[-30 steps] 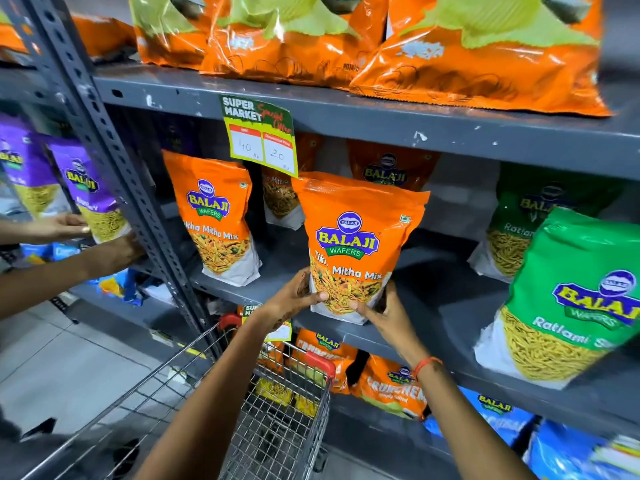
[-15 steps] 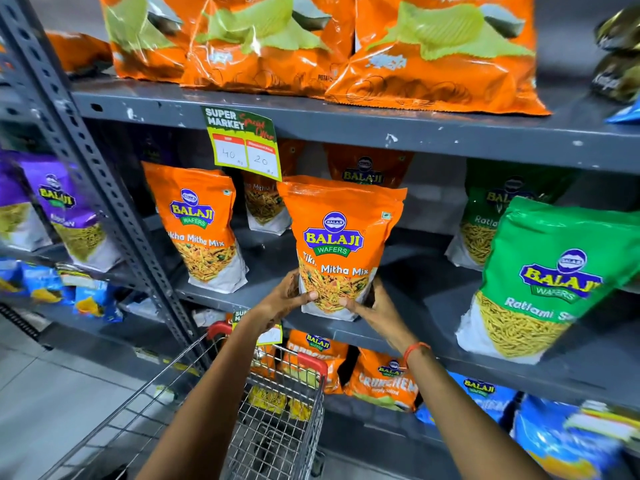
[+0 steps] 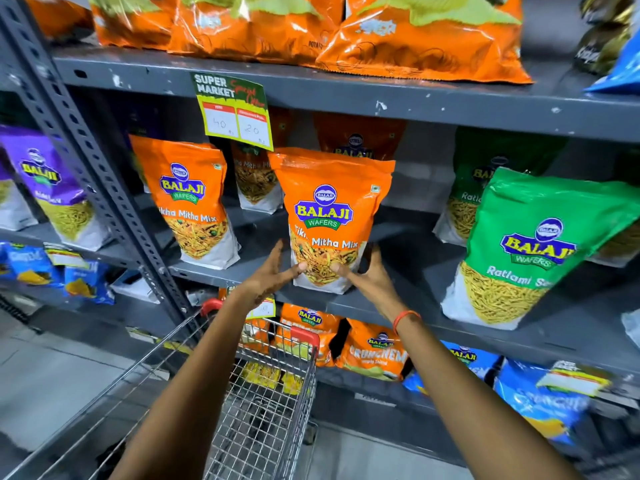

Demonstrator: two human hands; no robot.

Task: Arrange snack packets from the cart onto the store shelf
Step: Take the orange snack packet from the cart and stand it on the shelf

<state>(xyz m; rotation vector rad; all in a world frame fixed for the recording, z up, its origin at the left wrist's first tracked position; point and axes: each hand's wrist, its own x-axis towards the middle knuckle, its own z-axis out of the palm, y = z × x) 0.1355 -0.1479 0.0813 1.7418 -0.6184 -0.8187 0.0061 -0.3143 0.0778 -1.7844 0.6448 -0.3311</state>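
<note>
An orange Tikha Mitha Mix packet (image 3: pixel 332 209) stands upright near the front edge of the grey middle shelf (image 3: pixel 398 303). My left hand (image 3: pixel 273 275) presses its lower left corner, thumb across the front. My right hand (image 3: pixel 370 275) holds the lower right corner, with an orange band on the wrist. A second orange packet of the same kind (image 3: pixel 188 199) stands to the left on this shelf. The wire cart (image 3: pixel 263 396) with red handle ends sits below my arms; its inside is only partly visible.
Green Ratlami Sev packets (image 3: pixel 540 244) stand to the right on the same shelf. A price tag (image 3: pixel 233 110) hangs from the shelf above. Orange chip bags (image 3: pixel 415 36) lie on the top shelf. A perforated grey upright (image 3: pixel 86 161) stands left, purple packets (image 3: pixel 45 181) beyond it.
The packet has gone slightly further back and stands more upright on the shelf. Another person's arms at the left, seen a second ago, are out of view.
</note>
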